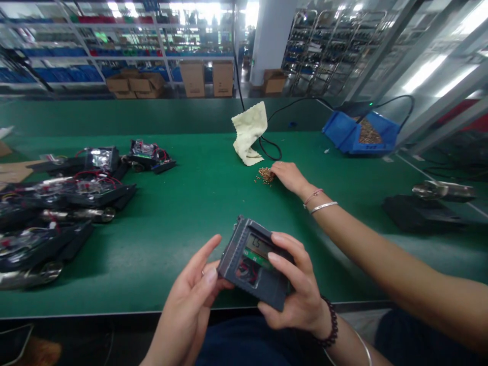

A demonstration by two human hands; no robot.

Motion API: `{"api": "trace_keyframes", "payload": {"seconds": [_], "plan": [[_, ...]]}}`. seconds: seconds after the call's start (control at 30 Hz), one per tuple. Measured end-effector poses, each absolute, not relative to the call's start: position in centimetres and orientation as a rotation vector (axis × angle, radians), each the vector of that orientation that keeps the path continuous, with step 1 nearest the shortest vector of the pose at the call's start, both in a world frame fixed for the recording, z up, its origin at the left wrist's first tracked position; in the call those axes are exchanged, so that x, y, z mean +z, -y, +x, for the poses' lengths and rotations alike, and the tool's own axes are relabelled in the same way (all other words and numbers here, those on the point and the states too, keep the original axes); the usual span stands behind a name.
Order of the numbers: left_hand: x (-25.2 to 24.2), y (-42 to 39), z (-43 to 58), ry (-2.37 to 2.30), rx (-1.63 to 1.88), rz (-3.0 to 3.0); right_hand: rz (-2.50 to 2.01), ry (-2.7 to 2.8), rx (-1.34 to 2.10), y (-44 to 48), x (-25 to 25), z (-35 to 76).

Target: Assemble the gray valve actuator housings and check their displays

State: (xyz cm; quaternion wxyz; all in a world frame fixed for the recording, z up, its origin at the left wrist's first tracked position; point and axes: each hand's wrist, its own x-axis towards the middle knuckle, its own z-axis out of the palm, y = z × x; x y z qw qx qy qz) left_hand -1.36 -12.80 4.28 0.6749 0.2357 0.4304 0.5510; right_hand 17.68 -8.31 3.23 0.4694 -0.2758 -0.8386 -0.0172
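A dark casing [270, 292] is held in the air between the person's two hands, over the near edge of the green bench [183, 203], tilted so that its windowed face shows. A small display [259, 245] sits in the upper part of that face, with a strip of green board and some wires visible below it.

The right hand [295, 284] is closed around the casing's right side, two fingers bent over the face beside the display and the thumb at the lower edge. The left hand [198, 282] is partly open at the opposite corner: the thumb lies against the edge, other fingers reach beneath, and the index finger points up, free of the casing.

Beyond, a co-worker's hand [288, 175] comes in from the right, its fingertips at a small pile of screws [266, 176]; whether they pinch any cannot be told. Just behind the pile stands a crumpled pale cloth [251, 127], with a black cable [277, 155] beside it. Opened units [87, 188] with red wires crowd the left, and a blue bin [345, 134] holding more screws rests at the far right.
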Motion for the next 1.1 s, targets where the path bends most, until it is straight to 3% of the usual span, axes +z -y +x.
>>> {"api": "trace_keyframes", "payload": {"seconds": [0.43, 0.63, 0.8, 1.1], "plan": [[4.5, 11.9, -2.1, -0.726, 1.030, 0.823, -0.644, 2.043, -0.021, 7.8, 3.2, 17.8], [4.2, 11.4, -3.5, -1.138, 1.027, 1.122, -0.625, 2.039, 0.020, 7.7, 3.0, 17.8], [3.5, 10.8, -4.5, -1.589, 1.284, 1.411, -0.667, 2.029, 0.038, 7.8, 3.1, 17.8], [3.2, 12.5, -2.2, -1.103, 1.266, 0.833, -0.646, 2.031, -0.007, 8.1, 3.0, 17.7]]}}
